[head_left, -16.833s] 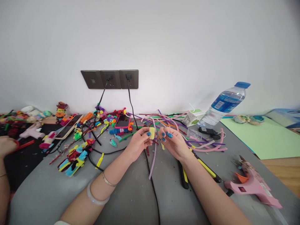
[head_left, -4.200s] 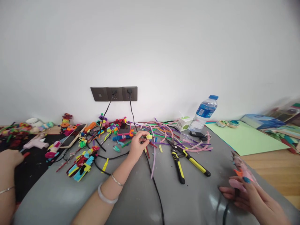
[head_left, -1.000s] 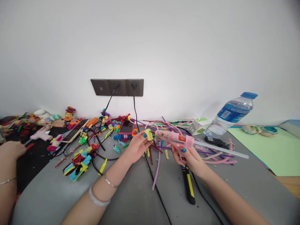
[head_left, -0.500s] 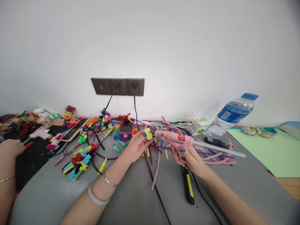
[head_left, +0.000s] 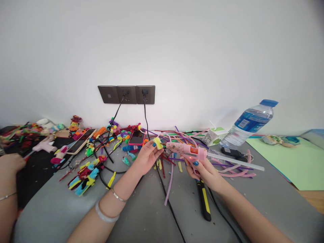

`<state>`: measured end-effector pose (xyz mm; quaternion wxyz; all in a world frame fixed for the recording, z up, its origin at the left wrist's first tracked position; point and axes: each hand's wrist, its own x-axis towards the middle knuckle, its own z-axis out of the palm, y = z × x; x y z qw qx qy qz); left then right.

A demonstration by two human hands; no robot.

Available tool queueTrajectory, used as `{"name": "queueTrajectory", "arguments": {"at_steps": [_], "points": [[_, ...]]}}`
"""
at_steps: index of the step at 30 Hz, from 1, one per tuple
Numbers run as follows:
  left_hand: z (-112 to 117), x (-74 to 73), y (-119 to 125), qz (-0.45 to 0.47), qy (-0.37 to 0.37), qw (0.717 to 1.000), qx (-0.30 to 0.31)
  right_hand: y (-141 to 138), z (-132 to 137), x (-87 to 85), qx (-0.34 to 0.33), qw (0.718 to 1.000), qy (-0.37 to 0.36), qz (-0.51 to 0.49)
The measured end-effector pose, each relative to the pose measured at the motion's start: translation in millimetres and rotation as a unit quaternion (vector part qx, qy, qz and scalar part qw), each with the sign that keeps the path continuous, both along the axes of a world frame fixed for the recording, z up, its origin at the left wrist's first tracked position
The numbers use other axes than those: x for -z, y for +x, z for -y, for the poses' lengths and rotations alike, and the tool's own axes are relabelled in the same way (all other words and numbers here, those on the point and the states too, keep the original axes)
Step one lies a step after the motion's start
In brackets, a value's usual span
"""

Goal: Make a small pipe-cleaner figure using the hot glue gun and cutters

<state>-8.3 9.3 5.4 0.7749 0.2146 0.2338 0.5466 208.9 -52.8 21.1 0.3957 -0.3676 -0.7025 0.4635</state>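
gripped by the right hand [head_left: 208, 172], a glue gun [head_left: 181, 148] is pointed leftward, perhaps touching a yellow piece [head_left: 158, 143] pinched by the left hand [head_left: 146, 158].

The left hand [head_left: 148, 158] is wearing blue polish on its thumbnail [head_left: 154, 144], and the right hand [head_left: 207, 172] is showing the same blue. A thin silver bracelet [head_left: 117, 197] is circling the left wrist; toward seven o'clock from it, a thicker, smooth, pale bangle [head_left: 102, 215] is ringing the forearm.
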Motion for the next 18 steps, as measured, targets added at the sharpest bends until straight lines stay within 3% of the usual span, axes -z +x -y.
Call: {"name": "queueTrajectory", "arguments": {"at_steps": [18], "points": [[-2.0,-4.3,-2.2,0.002,0.012,1.0,-0.012,0.3,0.8,-0.4,-0.001,1.0,-0.008,0.015]]}}
